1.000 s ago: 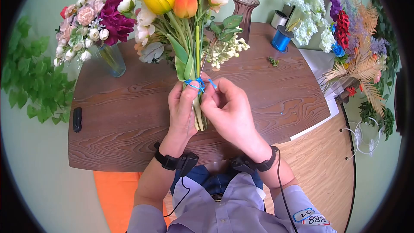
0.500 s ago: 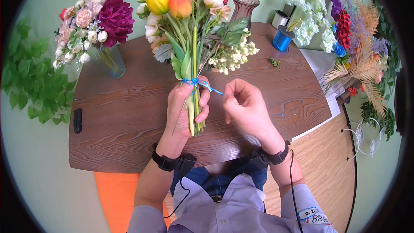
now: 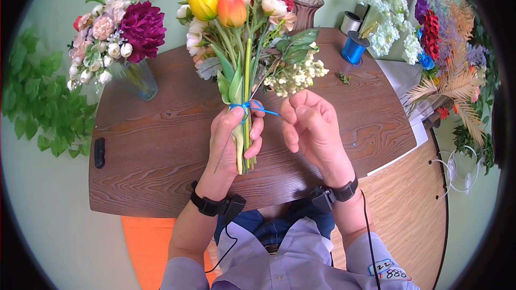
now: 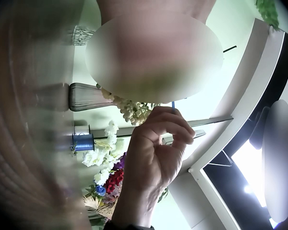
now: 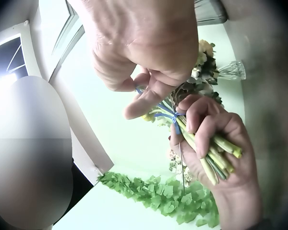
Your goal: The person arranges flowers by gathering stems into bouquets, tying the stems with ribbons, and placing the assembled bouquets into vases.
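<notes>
My left hand (image 3: 223, 135) grips the stems (image 5: 223, 165) of an upright mixed bouquet, just below its binding. A yellow tulip (image 3: 203, 4) and an orange tulip (image 3: 232, 11) stand out among white, pink and red blooms. Blue ribbon (image 3: 267, 110) circles the stems, knotted at the front, with one tail stretched rightward. The end of that tail is pinched by my right hand (image 3: 318, 124), whose other fingers are bent. A thin wire-like stem (image 5: 181, 165) slants across the left hand. White berries (image 3: 298, 75) hang out on the bouquet's right side.
Behind the bouquet stands a purplish glass vase (image 3: 307, 11). A blue ribbon spool (image 3: 353, 48) and a small green sprig (image 3: 343, 77) are at the back right of the table. On the left are a flower-filled glass vase (image 3: 142, 81) and a black object (image 3: 99, 153).
My right hand has moved from the knot out to the right, drawing the ribbon tail straight. The left hand keeps its grip while the bouquet shifts slightly.
</notes>
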Demonstrator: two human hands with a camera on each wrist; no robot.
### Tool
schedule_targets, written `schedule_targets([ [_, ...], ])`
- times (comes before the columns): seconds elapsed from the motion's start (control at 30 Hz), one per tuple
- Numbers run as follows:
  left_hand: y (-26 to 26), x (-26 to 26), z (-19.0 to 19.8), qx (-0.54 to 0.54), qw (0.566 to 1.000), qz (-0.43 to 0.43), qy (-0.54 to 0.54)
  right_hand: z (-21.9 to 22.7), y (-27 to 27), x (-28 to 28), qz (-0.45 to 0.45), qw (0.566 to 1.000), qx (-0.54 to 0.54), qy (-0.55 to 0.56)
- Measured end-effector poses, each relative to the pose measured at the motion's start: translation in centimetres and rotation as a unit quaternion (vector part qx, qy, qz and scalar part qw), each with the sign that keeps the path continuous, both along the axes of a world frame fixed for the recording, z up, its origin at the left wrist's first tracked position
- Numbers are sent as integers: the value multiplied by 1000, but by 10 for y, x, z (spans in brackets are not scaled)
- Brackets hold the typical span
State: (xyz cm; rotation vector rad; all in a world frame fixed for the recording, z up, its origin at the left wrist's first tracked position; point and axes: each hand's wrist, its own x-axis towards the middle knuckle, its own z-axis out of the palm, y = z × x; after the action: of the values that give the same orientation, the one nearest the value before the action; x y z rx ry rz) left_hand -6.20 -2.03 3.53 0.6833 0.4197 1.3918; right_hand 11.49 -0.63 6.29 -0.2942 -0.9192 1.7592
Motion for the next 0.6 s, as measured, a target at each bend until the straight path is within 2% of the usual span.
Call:
schedule_targets([
  [0.1,1,-3,-2,-3,1000,-7,12,-3,1,6,-20,997,14,-69],
  [0.17,-1,-3,2,-17,1000,-2,19,-4,-2,14,-57,981,77,-169],
  [0.3,-5,-4,7,-30,999,-5,36,-1,-11,18,-96,965,86,-229],
  [0.37,-3,-7,5,-27,999,-3,27,-9,-12,19,-153,929,142,-305],
  [0.5,-1,-8,3,-27,999,2,26,-11,-17,20,-155,925,133,-320],
  [0.57,-1,-8,4,-31,999,-1,31,-12,-16,18,-197,883,197,-378],
  [0.6,-1,-8,3,-23,999,-3,41,-11,-15,18,-198,883,196,-378],
])
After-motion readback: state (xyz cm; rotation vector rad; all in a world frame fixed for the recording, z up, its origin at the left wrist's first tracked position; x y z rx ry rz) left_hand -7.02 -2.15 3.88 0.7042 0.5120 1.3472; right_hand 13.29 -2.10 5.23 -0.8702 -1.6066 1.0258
